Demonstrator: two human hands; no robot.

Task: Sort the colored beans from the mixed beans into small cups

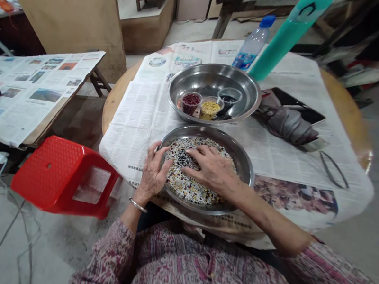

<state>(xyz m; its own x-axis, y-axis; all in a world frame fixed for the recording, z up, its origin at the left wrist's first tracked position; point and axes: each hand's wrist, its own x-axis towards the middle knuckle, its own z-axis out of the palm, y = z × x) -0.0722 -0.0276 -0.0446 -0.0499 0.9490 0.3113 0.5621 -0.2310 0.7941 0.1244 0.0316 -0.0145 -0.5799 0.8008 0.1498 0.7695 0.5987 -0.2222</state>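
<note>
A shallow round metal basin (pixel 247 173) holds a spread layer of mixed grains and beans (pixel 199 192), white, yellow, black and dark red. My left hand (pixel 154 171) grips its left rim, thumb on the inner side and fingers along the edge. Over the middle of the grains lies my right hand (pixel 209 166), fingers apart and touching them near a dark patch of black ones. Just beyond stands a second, deeper metal basin (pixel 200 74). Inside it are a clear cup of red beans (pixel 191 101), a cup of yellow grains (pixel 211 108) and a cup of black beans (pixel 228 99).
Newspaper (pixel 132 118) covers the round table. A water bottle (pixel 251 44) and a tall teal container (pixel 289 35) stand at the back. To the right lie a folded umbrella (pixel 291 124) and a phone (pixel 299 106). A red stool (pixel 58 174) stands left, beside another newspaper-covered table (pixel 28 87).
</note>
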